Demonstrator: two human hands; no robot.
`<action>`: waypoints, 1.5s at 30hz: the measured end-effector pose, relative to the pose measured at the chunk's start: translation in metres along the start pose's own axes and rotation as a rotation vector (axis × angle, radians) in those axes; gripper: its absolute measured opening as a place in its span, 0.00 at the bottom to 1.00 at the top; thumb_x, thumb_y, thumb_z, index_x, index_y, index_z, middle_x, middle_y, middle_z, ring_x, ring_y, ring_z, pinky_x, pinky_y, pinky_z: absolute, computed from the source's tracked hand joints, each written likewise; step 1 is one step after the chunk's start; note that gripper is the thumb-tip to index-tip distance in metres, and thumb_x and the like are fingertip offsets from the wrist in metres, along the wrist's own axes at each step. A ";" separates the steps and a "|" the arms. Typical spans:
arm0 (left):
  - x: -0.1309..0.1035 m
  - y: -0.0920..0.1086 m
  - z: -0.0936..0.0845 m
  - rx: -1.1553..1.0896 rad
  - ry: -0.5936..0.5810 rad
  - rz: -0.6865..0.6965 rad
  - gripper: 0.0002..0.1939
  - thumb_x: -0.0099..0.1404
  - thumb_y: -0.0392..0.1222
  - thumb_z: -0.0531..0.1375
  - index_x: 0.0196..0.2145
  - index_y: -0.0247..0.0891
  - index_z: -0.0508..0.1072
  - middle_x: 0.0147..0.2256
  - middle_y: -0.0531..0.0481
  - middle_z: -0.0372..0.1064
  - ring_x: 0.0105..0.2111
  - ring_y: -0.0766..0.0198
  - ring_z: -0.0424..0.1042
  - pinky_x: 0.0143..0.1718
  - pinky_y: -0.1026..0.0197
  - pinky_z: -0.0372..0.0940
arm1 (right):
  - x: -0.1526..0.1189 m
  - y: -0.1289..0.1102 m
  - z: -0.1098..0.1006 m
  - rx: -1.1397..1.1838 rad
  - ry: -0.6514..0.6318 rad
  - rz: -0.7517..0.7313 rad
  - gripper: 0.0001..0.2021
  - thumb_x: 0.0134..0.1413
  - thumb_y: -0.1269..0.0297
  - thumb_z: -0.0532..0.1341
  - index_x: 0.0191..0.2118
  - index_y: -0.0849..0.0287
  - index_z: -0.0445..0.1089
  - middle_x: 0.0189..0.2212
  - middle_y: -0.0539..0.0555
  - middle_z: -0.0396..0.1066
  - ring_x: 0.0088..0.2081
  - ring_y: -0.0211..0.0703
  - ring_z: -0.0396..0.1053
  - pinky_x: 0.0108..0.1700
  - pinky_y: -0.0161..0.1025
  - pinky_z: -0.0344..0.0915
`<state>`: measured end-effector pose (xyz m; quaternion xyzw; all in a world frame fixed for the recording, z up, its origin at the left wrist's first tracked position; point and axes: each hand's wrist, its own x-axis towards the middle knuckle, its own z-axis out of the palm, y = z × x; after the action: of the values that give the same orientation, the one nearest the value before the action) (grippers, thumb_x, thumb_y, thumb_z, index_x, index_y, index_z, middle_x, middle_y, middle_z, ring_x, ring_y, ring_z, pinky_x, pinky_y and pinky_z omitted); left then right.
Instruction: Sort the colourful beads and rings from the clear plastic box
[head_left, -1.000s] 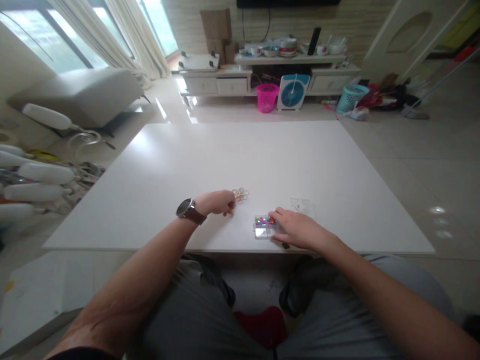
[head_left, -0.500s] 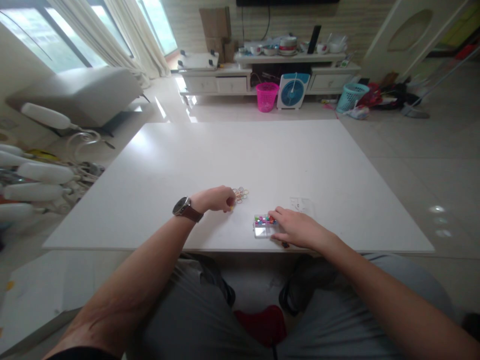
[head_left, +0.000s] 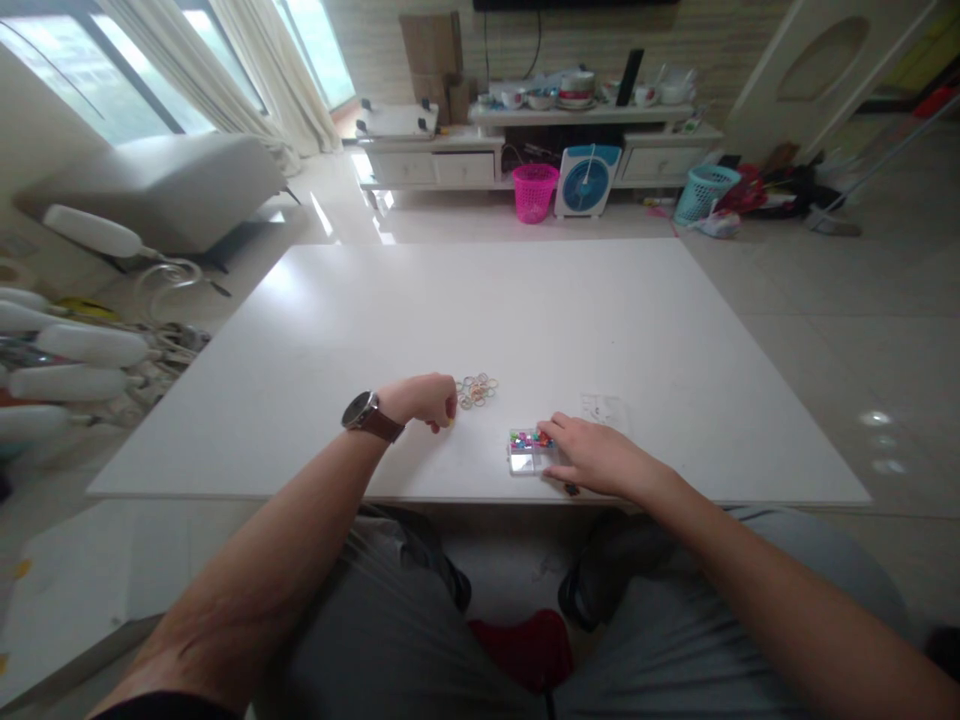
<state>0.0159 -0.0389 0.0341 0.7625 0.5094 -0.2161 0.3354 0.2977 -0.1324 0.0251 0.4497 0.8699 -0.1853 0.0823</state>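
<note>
My left hand (head_left: 431, 400), with a watch on its wrist, is closed in a pinch just left of a small pile of thin rings or bands (head_left: 478, 390). A tiny yellowish bit shows at its fingertips, too small to name. My right hand (head_left: 592, 455) grips the right side of a clear compartment box (head_left: 521, 463), fingers at the back and thumb at the front. Small colourful pieces (head_left: 523, 440) lie in its rear compartments; the front left one shows bare. The box's right part is hidden under my hand. By that hand lies a small dark piece (head_left: 571, 490).
A clear plastic tray or lid (head_left: 606, 408) lies behind my right hand on the white table (head_left: 480, 300). The table's front edge is close to my legs. Beyond the table stand a pink basket (head_left: 534, 195) and a blue fan (head_left: 587, 182).
My left hand has drawn slightly left and away from the pile of rings, showing more of it. My right hand stays on the box.
</note>
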 end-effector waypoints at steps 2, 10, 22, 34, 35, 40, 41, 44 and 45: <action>-0.002 0.002 0.000 0.019 -0.005 -0.030 0.08 0.47 0.33 0.60 0.27 0.34 0.78 0.24 0.49 0.77 0.25 0.63 0.74 0.28 0.65 0.64 | 0.000 0.001 0.000 0.002 -0.001 0.001 0.22 0.56 0.55 0.62 0.54 0.57 0.63 0.48 0.59 0.67 0.45 0.51 0.70 0.43 0.41 0.64; 0.000 0.002 0.000 0.045 0.011 -0.035 0.06 0.48 0.33 0.61 0.28 0.34 0.75 0.25 0.48 0.77 0.25 0.65 0.74 0.26 0.67 0.63 | 0.001 0.001 0.001 0.008 0.003 -0.008 0.22 0.56 0.55 0.62 0.54 0.57 0.63 0.48 0.59 0.67 0.45 0.50 0.70 0.42 0.41 0.64; -0.001 0.013 0.007 0.140 0.359 0.212 0.08 0.53 0.32 0.57 0.29 0.37 0.76 0.27 0.50 0.74 0.25 0.67 0.70 0.26 0.66 0.59 | 0.000 -0.003 0.001 -0.020 -0.001 0.004 0.22 0.57 0.56 0.62 0.55 0.57 0.62 0.47 0.59 0.68 0.46 0.51 0.70 0.43 0.41 0.64; 0.003 0.071 0.051 0.232 0.472 0.491 0.10 0.62 0.39 0.57 0.34 0.39 0.79 0.32 0.46 0.76 0.31 0.60 0.73 0.33 0.61 0.63 | 0.000 -0.007 0.000 -0.033 -0.007 0.017 0.21 0.57 0.56 0.62 0.54 0.56 0.62 0.47 0.58 0.67 0.44 0.50 0.71 0.40 0.40 0.64; 0.004 0.072 0.054 0.253 0.474 0.470 0.11 0.63 0.40 0.56 0.33 0.38 0.79 0.32 0.44 0.76 0.31 0.59 0.74 0.32 0.61 0.63 | 0.000 -0.008 0.000 -0.040 -0.007 0.017 0.21 0.57 0.56 0.62 0.54 0.57 0.62 0.47 0.58 0.68 0.44 0.50 0.71 0.40 0.40 0.64; 0.000 0.077 0.055 0.310 0.448 0.432 0.13 0.63 0.41 0.55 0.31 0.36 0.79 0.30 0.40 0.75 0.30 0.56 0.75 0.31 0.59 0.64 | -0.002 -0.011 0.002 -0.092 -0.006 0.014 0.20 0.56 0.57 0.63 0.52 0.58 0.63 0.46 0.59 0.68 0.45 0.52 0.70 0.41 0.41 0.64; -0.001 0.077 0.054 0.313 0.436 0.439 0.13 0.63 0.41 0.55 0.31 0.36 0.79 0.29 0.40 0.75 0.29 0.56 0.74 0.31 0.59 0.64 | -0.002 -0.011 0.002 -0.095 -0.005 0.015 0.20 0.56 0.57 0.63 0.52 0.58 0.63 0.47 0.59 0.68 0.45 0.52 0.70 0.41 0.41 0.64; -0.002 0.076 0.051 0.283 0.394 0.464 0.12 0.62 0.42 0.55 0.31 0.38 0.79 0.28 0.43 0.75 0.28 0.57 0.74 0.30 0.59 0.63 | -0.002 -0.011 0.003 -0.093 -0.003 0.014 0.20 0.57 0.57 0.62 0.52 0.57 0.62 0.47 0.59 0.68 0.45 0.52 0.70 0.41 0.41 0.64; -0.002 0.075 0.051 0.261 0.384 0.470 0.12 0.62 0.42 0.56 0.31 0.39 0.79 0.28 0.44 0.75 0.28 0.58 0.74 0.29 0.60 0.63 | -0.002 -0.011 0.003 -0.093 -0.001 0.013 0.20 0.57 0.57 0.62 0.53 0.57 0.62 0.47 0.59 0.68 0.45 0.52 0.71 0.41 0.41 0.64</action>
<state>0.0852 -0.0970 0.0224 0.9225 0.3413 -0.0484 0.1733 0.2901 -0.1406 0.0257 0.4510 0.8745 -0.1444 0.1048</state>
